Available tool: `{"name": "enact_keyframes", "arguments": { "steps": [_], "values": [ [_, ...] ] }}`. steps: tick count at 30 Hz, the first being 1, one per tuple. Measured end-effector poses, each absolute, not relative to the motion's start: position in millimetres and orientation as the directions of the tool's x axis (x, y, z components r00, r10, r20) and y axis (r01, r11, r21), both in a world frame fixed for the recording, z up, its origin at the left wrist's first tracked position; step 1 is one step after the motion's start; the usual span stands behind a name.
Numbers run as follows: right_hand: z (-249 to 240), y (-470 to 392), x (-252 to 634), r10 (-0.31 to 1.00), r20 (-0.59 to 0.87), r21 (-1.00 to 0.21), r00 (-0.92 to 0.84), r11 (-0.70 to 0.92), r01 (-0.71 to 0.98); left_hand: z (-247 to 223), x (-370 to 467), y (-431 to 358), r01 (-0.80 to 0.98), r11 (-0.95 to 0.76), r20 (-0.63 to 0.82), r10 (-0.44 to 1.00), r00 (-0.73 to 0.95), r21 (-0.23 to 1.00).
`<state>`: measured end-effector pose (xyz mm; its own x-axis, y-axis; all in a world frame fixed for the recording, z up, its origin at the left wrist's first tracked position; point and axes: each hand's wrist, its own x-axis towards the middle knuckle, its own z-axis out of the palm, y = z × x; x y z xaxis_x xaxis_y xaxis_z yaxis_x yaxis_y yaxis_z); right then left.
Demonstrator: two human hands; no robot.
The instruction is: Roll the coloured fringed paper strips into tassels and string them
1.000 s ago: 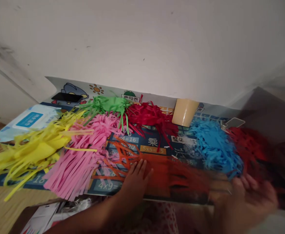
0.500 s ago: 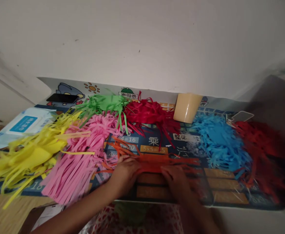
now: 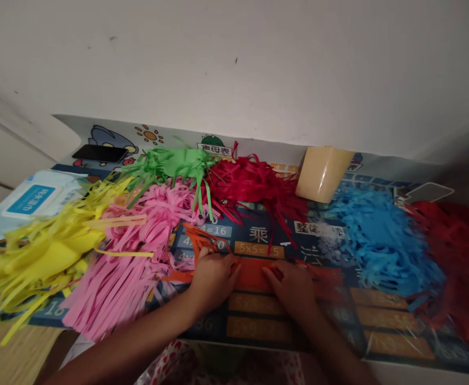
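Note:
An orange fringed sheet (image 3: 252, 274) lies low over the mat, its cut strips spreading out to both sides. My left hand (image 3: 213, 275) has its fingers curled on the sheet's left part, thumb toward the middle. On the other side my right hand (image 3: 292, 286) pinches the sheet between thumb and fingers. A flat orange band shows between the two hands. Close to my left hand is a pile of pink strips (image 3: 138, 256). The red fringed bundle (image 3: 246, 182) lies just behind both hands.
Yellow strips (image 3: 54, 251) and a wipes pack (image 3: 30, 198) are at the left. A green bundle (image 3: 174, 163) and black phone (image 3: 100, 153) lie at the back. A tan cup (image 3: 323, 175), blue strips (image 3: 387, 235) and more red strips (image 3: 459, 256) stand to the right.
The view has shifted a little. Both hands stay on the orange sheet, with the left fingers more curled over it. The dark blur at the far right edge is gone.

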<state>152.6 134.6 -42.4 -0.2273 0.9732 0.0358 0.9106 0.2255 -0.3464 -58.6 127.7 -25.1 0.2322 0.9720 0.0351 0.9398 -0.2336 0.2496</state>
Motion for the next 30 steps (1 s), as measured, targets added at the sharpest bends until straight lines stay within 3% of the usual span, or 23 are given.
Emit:
{"name": "enact_keyframes", "arguments": {
  "steps": [5,11,15,18,21,25,30],
  "values": [
    [-46.3,134.2,153.0,0.958,0.154,-0.369,-0.243,0.284,0.885,-24.8,-58.4,130.9,0.939,-0.244,0.049,0.97,0.24,0.242],
    [-50.0,138.2,150.7,0.968,0.129,-0.36,-0.216,0.248,0.899,-25.6,-56.2,131.4,0.94,-0.242,0.046,0.97,0.238,0.242],
    [-32.8,134.8,162.4,0.958,0.233,-0.279,-0.168,0.232,0.932,-25.1,-58.7,132.2,0.874,-0.464,0.186,0.88,0.436,0.146],
    [-15.9,122.2,178.0,0.86,0.331,-0.19,-0.389,0.465,0.865,-21.7,-65.2,133.6,0.727,-0.683,0.145,0.728,0.67,0.07],
    [-16.4,112.6,189.6,0.68,0.328,-0.135,-0.655,0.72,0.68,-15.9,-69.1,132.1,0.652,-0.758,0.098,0.651,0.752,0.034],
    [-34.0,120.6,193.8,0.628,0.363,-0.09,-0.689,0.759,0.644,-11.8,-63.5,126.5,0.697,-0.717,0.12,0.694,0.71,0.024],
    [-26.8,135.9,193.7,0.686,0.41,-0.163,-0.601,0.703,0.692,-22.4,-55.7,122.5,0.745,-0.667,0.189,0.733,0.654,0.011]
  ]
}}
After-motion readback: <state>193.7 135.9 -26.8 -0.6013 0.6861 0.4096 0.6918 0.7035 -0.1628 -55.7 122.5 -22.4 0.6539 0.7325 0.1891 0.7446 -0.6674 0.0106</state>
